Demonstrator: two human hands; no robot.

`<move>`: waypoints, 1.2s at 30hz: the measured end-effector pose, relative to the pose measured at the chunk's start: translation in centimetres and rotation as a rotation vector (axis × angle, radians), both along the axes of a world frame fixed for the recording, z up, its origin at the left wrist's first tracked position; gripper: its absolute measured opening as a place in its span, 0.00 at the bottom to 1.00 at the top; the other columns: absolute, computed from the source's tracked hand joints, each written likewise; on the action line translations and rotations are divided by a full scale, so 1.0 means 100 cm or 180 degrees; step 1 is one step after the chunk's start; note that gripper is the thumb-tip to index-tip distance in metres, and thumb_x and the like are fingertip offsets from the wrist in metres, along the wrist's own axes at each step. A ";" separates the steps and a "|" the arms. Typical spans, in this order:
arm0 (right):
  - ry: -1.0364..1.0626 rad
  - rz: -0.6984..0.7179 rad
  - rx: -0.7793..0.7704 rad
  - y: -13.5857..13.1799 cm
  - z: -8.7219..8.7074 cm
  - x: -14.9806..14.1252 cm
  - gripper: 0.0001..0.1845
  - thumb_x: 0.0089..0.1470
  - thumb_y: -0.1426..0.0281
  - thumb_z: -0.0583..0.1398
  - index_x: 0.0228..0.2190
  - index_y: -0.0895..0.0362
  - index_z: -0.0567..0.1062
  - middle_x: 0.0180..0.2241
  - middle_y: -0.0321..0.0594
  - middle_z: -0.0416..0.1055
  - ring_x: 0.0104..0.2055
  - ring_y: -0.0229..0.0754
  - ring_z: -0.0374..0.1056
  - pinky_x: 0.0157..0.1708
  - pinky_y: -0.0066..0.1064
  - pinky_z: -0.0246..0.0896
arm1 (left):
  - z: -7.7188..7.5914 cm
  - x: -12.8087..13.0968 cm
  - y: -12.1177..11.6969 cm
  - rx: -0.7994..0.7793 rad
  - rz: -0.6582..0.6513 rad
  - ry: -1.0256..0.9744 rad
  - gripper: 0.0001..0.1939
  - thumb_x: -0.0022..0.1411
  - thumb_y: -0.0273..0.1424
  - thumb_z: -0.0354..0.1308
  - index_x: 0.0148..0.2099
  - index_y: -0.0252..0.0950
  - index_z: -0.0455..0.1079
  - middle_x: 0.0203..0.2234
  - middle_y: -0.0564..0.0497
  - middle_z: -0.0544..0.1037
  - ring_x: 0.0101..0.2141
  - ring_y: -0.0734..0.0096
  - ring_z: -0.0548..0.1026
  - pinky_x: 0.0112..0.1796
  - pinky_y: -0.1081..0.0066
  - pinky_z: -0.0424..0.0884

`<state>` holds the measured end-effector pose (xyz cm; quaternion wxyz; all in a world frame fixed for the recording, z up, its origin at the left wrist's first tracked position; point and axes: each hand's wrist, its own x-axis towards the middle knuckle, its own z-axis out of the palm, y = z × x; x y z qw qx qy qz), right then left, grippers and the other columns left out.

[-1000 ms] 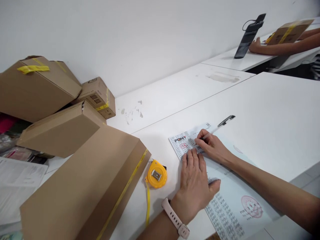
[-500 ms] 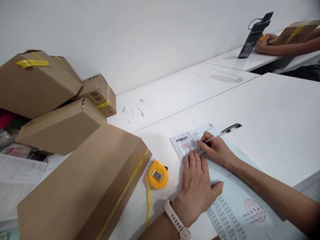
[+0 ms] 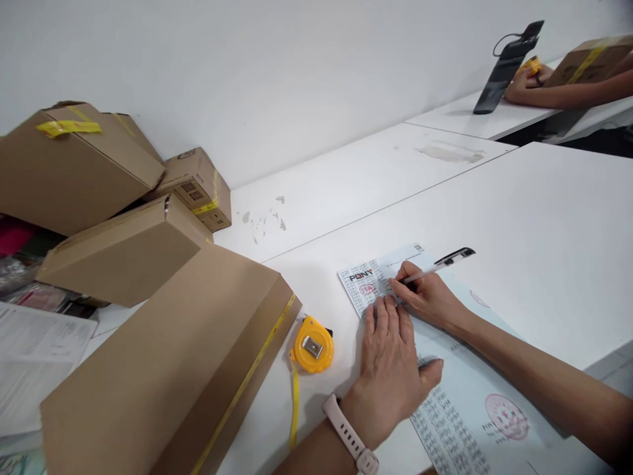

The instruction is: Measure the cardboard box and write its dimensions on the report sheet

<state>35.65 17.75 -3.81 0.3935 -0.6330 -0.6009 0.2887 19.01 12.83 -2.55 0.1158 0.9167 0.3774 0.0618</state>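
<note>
My right hand (image 3: 430,293) is closed around a pen (image 3: 440,264) with a clear barrel and black clip. Its lower end points at the upper part of a pale blue printed sheet (image 3: 475,389) that carries a PONY logo and red stamps; the fingers hide the tip. Flat on the sheet's left side lies my left hand (image 3: 390,369), fingers stretched out and thumb apart, with a pink watch band on the wrist. A yellow tape measure (image 3: 313,344) sits left of that hand, its yellow blade (image 3: 295,409) running toward the forearm.
A large cardboard box (image 3: 163,356) stands beside the tape measure, with taped cartons (image 3: 192,185) behind it. Papers (image 3: 44,363) lie at the far left. At the back right are a dark bottle (image 3: 504,76) and another person's arms (image 3: 568,91) around a box (image 3: 588,63).
The pen has tilted slightly in my right hand. My left hand stays flat on the sheet. In the background, the other person's hands have raised a yellow item a little.
</note>
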 end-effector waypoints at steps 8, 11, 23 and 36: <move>-0.0022 -0.0003 -0.0046 0.000 0.003 -0.002 0.14 0.58 0.61 0.58 0.24 0.51 0.62 0.17 0.28 0.54 0.20 0.35 0.49 0.20 0.30 0.46 | -0.001 0.000 0.000 -0.0019 -0.0002 -0.0007 0.44 0.71 0.52 0.43 0.71 0.17 0.49 0.70 0.27 0.51 0.70 0.44 0.46 0.68 0.50 0.47; -0.0024 -0.0038 -0.0051 0.001 0.004 -0.002 0.15 0.57 0.60 0.58 0.24 0.51 0.61 0.17 0.27 0.52 0.20 0.35 0.48 0.20 0.30 0.45 | -0.001 0.000 0.000 -0.0024 0.0000 0.0001 0.44 0.71 0.52 0.43 0.71 0.17 0.49 0.70 0.27 0.51 0.70 0.45 0.46 0.68 0.50 0.46; -0.0014 -0.0125 -0.0049 0.001 0.005 -0.001 0.15 0.59 0.59 0.58 0.24 0.51 0.63 0.17 0.28 0.53 0.20 0.36 0.49 0.21 0.31 0.47 | -0.001 0.000 0.000 0.0076 -0.0020 0.0076 0.44 0.71 0.53 0.41 0.71 0.17 0.49 0.70 0.27 0.52 0.70 0.44 0.47 0.68 0.50 0.48; -0.0025 -0.0105 -0.0017 0.002 0.006 -0.002 0.14 0.57 0.61 0.57 0.24 0.51 0.61 0.17 0.27 0.51 0.20 0.35 0.47 0.20 0.30 0.45 | -0.002 0.000 -0.002 0.0349 -0.0003 0.0202 0.43 0.72 0.52 0.39 0.71 0.18 0.49 0.69 0.29 0.55 0.69 0.46 0.51 0.67 0.49 0.52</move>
